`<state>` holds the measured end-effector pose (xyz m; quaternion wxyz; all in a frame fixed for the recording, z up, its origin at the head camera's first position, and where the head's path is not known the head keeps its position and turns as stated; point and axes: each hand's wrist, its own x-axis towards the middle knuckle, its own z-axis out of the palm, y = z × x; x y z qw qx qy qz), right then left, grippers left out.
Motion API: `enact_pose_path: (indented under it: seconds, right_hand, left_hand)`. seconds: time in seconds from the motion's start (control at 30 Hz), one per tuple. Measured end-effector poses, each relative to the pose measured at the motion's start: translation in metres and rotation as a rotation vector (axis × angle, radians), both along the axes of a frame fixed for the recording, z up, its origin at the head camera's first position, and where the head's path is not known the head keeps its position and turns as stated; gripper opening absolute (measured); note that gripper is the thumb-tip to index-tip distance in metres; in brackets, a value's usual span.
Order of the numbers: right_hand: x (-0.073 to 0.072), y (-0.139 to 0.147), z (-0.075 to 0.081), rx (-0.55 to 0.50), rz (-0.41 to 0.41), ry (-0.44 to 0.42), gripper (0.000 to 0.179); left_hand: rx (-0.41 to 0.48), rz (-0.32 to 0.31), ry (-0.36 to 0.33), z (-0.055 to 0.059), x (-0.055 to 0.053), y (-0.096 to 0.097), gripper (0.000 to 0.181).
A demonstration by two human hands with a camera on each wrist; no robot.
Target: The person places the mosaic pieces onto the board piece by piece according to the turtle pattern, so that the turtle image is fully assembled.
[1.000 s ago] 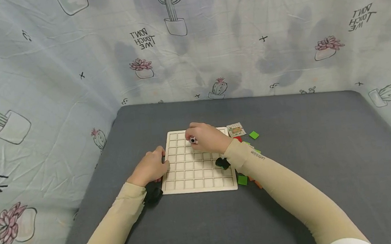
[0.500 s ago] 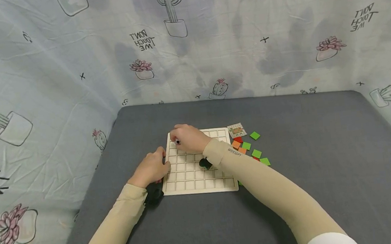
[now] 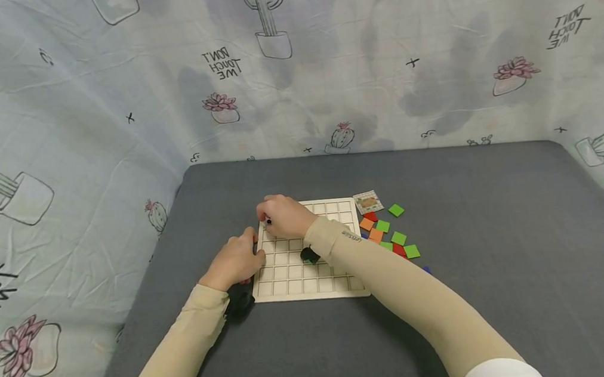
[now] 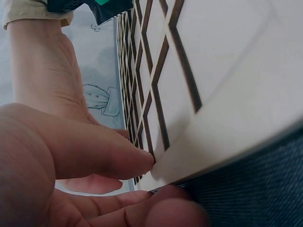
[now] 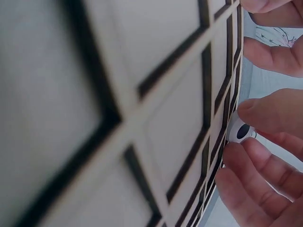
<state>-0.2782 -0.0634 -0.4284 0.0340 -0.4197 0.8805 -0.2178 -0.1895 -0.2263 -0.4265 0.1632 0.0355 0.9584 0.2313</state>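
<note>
A pale wooden board [image 3: 298, 271] with grooved squares lies on the grey table. My left hand [image 3: 233, 259] grips its left edge; in the left wrist view the thumb [image 4: 109, 150] presses on the rim and the other fingers lie along the side and under it. My right hand [image 3: 286, 215] is over the board's far left corner. Between its thumb and fingers it pinches a small white piece with a black oval spot [image 5: 242, 132], which is close against the grid. Part of this piece is hidden by the fingers; its full shape cannot be seen.
Several small square tiles in green [image 3: 396, 210], orange [image 3: 376, 234], red [image 3: 399, 249] and blue lie loose to the right of the board. A printed picture card [image 3: 368, 202] lies by its far right corner. A patterned cloth [image 3: 294, 93] hangs behind the table.
My right hand has moved left across the board with the white piece, to the far left corner. The tiles on the right have come into view. My left hand stays at the edge.
</note>
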Motion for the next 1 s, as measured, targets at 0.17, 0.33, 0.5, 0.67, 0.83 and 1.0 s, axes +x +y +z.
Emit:
enact_pose_path:
  seconds: [0.17,0.33,0.5,0.67,0.83,1.0]
  right_hand:
    - [0.0002,0.0001,-0.0020,0.010,-0.004,0.002,0.017]
    - [-0.0019,0.0001,-0.0037,0.017,0.015,0.027,0.017]
    - [-0.0024,-0.0003,-0.0031,0.030,0.022,0.012,0.017]
    - [-0.0025,0.0004,-0.0036,0.031,-0.017,-0.036,0.018]
    - [-0.0020,0.0017,-0.0045,0.012,-0.032,-0.066,0.018]
    - [-0.0027,0.0030,-0.0050,0.009,-0.045,-0.110,0.023]
  left_hand:
    - [0.005,0.003,0.008,-0.0017,0.0013,0.0002,0.031]
    - [0.013,-0.001,0.016,-0.0042,0.0016,-0.0002,0.032]
    - [0.015,0.001,0.014,-0.0059,0.0023,0.0008,0.033]
    - [0.007,0.006,0.010,-0.0065,0.0024,0.0027,0.034]
    - [0.000,0.011,0.009,-0.0076,0.0027,0.0029,0.036]
    - [0.002,0.012,0.015,-0.0088,0.0027,0.0026,0.037]
